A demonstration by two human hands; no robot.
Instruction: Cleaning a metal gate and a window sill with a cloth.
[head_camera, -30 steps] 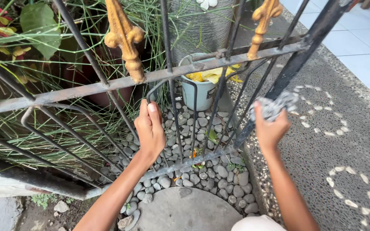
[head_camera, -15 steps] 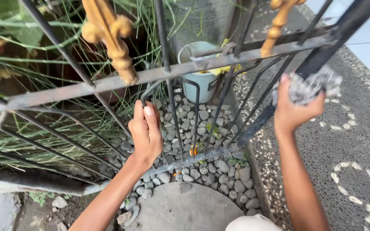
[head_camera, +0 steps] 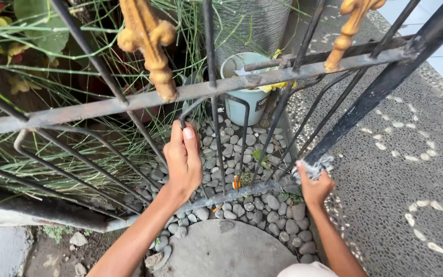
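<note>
A dark, rusty iron gate [head_camera: 129, 105] with gold finials [head_camera: 149, 46] leans across the view. My left hand [head_camera: 183, 161] grips one of its thin curved bars near the middle. My right hand [head_camera: 314, 182] is closed on a grey scouring wad [head_camera: 315, 166] pressed against the lower end of the gate's thick black end post [head_camera: 380, 87], just above the bottom rail [head_camera: 232, 194].
Behind the gate are grey pebbles [head_camera: 242, 143], a pale blue bucket [head_camera: 244, 100] with yellow scraps, long grass and a leafy plant [head_camera: 37, 25]. A round concrete slab [head_camera: 221, 251] lies below. Pebble-textured paving [head_camera: 401, 169] runs to the right, with white tiles beyond.
My right hand has slid the scouring wad down the end post from high up to near the bottom rail. The left hand keeps its grip on the bar.
</note>
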